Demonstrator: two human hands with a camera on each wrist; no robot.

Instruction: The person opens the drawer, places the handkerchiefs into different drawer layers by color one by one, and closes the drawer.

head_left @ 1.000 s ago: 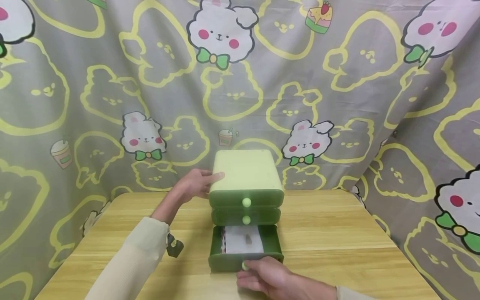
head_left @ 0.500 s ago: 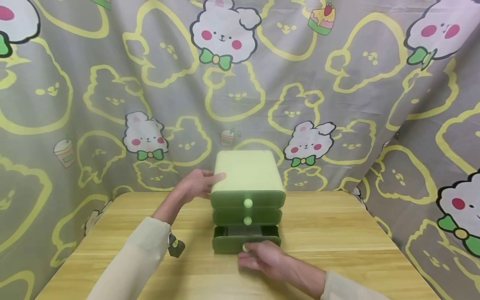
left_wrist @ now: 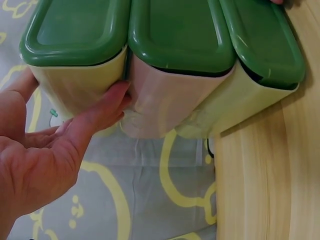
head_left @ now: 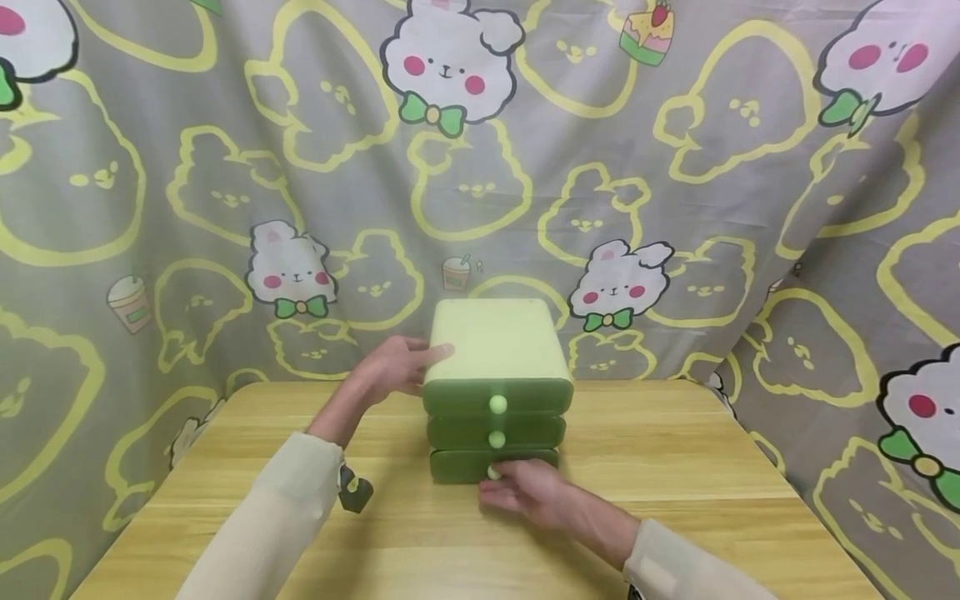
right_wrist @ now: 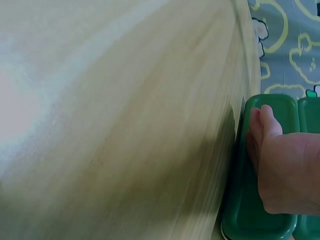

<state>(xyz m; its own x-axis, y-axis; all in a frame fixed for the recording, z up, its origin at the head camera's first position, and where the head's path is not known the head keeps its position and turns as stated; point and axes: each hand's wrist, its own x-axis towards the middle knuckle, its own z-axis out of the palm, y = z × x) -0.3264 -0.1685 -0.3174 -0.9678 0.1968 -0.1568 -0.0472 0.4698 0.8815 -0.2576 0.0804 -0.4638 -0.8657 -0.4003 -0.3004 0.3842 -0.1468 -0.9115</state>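
Note:
A small three-tier drawer cabinet (head_left: 495,337) with a pale yellow top and green fronts stands on the wooden table in the head view. All three drawers sit flush. My left hand (head_left: 393,367) holds the cabinet's upper left side. In the left wrist view, its fingers spread around the top tier (left_wrist: 80,82), one at the seam above the pink tier (left_wrist: 170,95). At the bottom drawer (head_left: 457,467), my right hand (head_left: 528,493) holds the round pale knob (head_left: 494,472). The right wrist view shows that hand (right_wrist: 287,165) against the green front; the knob is hidden there.
The light wooden table (head_left: 660,517) extends around the cabinet. Behind it and along both sides hangs a grey cartoon-print curtain (head_left: 360,192). A small dark object (head_left: 355,490) hangs at the left sleeve's cuff.
The bottom drawer, pulled out earlier with white paper-like contents showing, has slid back into the cabinet. My right hand moved forward with its knob; my left hand stayed on the side.

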